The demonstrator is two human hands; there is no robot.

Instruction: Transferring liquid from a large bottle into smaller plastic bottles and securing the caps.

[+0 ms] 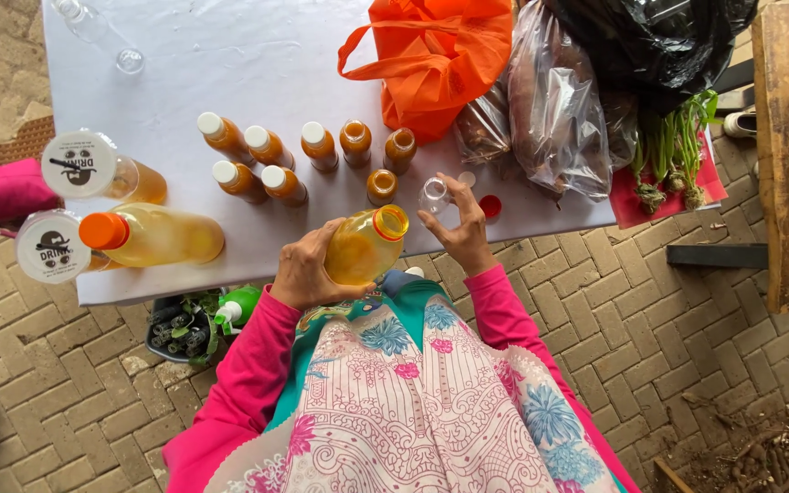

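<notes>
The left hand (301,270) wraps around a large open plastic bottle (365,245) of yellow-orange liquid, fingers closed on its body, the uncapped mouth tilted toward the right. The right hand (464,228) holds a small empty clear bottle (434,194) pinched between thumb and fingers, just beside the big bottle's mouth — the two openings are near but apart. Both sit over the near edge of a table covered in a white cloth (257,55). Behind the hands stand small bottles of the same orange liquid (267,146), some with white caps and some open, in two loose rows. A red cap (490,206) lies on the cloth just right of the right hand. To the left lies a larger bottle with an orange cap (152,236) on its side, and beside it two cups with printed white lids (78,164). Farther back rest an orange cloth bag (436,59), clear plastic bags of brownish roots (554,110), a black plastic bag (650,41) and a bunch of green stalks (673,146) on a red cloth. The person wears pink sleeves and a floral apron — below the table a green spray bottle (237,309) stands on the brick paving.
</notes>
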